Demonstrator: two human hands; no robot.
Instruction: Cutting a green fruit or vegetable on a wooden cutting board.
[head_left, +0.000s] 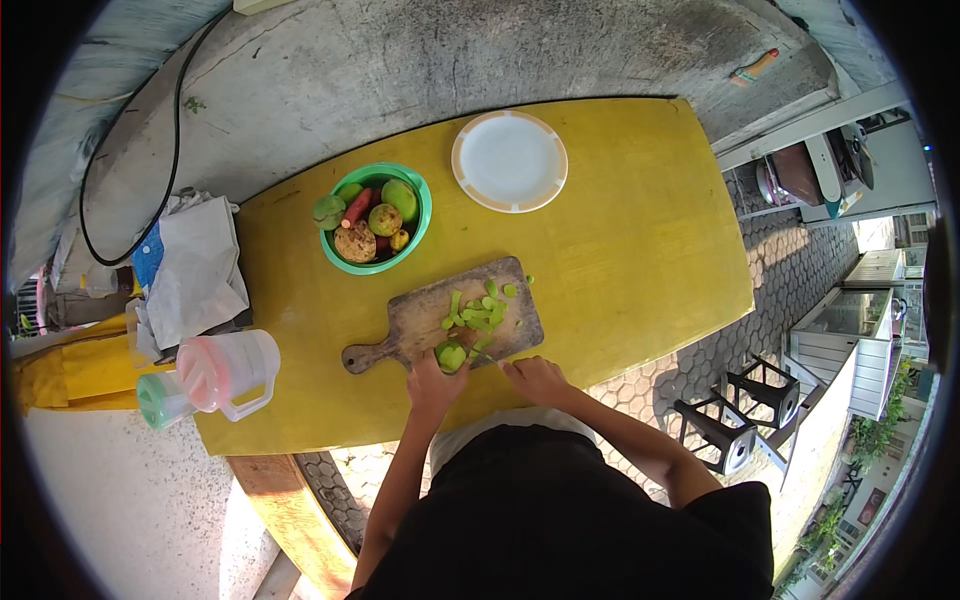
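Note:
My left hand (436, 384) grips a partly peeled green fruit (451, 356) over the near edge of a worn wooden cutting board (420, 319). Pale green flesh shows on its upper side. In my right hand (537, 377) is a small knife (484, 355), its blade pointing left toward the fruit. My fingers cover most of the knife's handle. Several thin green peel pieces (480, 313) lie scattered on the board beyond the fruit, and one small bit (530, 279) rests just off its right edge. The board's handle (361, 358) points left.
A green plastic basin (429, 206) of mixed fruit and roots stands beyond the board on the yellow table (630, 225). Right of it lies a white plate (512, 161) with an orange-patterned rim. Two lidded plastic pitchers (240, 367) (161, 400) and a white bag (196, 262) occupy the left end.

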